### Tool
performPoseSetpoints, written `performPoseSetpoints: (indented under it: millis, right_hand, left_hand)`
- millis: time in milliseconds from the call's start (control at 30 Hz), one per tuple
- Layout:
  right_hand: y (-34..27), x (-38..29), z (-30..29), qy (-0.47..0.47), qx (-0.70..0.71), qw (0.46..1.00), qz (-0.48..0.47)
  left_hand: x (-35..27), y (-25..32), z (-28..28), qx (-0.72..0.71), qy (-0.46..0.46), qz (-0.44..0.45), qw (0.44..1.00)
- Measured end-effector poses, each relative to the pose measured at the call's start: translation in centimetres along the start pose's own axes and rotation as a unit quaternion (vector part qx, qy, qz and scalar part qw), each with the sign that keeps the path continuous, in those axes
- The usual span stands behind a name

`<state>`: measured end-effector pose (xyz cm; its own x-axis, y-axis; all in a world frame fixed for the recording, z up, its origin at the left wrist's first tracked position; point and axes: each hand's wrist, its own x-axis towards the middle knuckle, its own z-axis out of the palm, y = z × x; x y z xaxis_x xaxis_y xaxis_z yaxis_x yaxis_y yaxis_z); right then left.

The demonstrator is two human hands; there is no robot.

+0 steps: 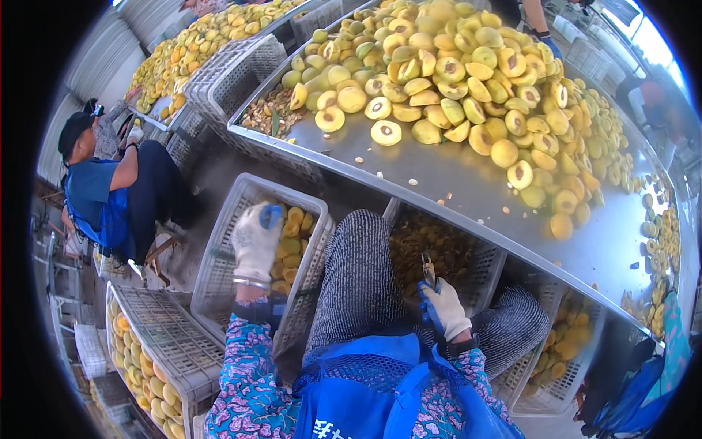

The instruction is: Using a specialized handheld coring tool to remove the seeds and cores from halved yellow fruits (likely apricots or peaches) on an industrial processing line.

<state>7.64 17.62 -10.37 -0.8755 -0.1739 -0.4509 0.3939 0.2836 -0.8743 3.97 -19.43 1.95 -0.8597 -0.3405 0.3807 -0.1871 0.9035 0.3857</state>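
My left hand (255, 240), in a white glove with a blue-coated palm, is over a grey plastic crate (219, 274) of yellow halved fruit (290, 247). Its fingers are curled, and the glove hides whether anything is inside them. My right hand (445, 307), gloved alike, grips a small metal hand tool (429, 270) with a looped tip that points away from me. Beneath that tool sits a second crate (488, 274), between my knees, with brownish pits and scraps (430, 247) in it. Part of this crate lies under the table edge.
A metal table (351, 148) bears a large heap of halved, apricot-like fruit (449, 82). Fruit-filled crates stand at the lower left (164, 329) and right (554, 378). Stacked crates (236, 77) are beyond. A seated person (98, 181) is at the left; others work around.
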Motion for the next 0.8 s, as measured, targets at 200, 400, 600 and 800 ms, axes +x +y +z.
performPoseSetpoints:
  millis: [200, 400, 600, 800]
  right_hand:
    - [-1.7, 0.0, -1.3, 0.007, -0.077, 0.996, 0.032]
    - [-4.3, -1.8, -0.3, 0.006, -0.108, 0.993, 0.045]
    - [-3.5, -1.9, -0.4, 0.004, -0.057, 0.997, 0.052]
    - [-7.3, -2.5, -0.2, 0.031, -0.092, 0.995, 0.022]
  left_hand:
    - [9.4, 6.0, 1.8, -0.071, -0.008, 0.009, 0.997]
    - [18.8, 5.2, 12.0, 0.077, -0.117, 0.015, 0.990]
    - [20.3, 7.7, 13.4, 0.123, -0.244, 0.042, 0.961]
    - [18.0, 9.1, 11.8, 0.124, -0.274, 0.051, 0.952]
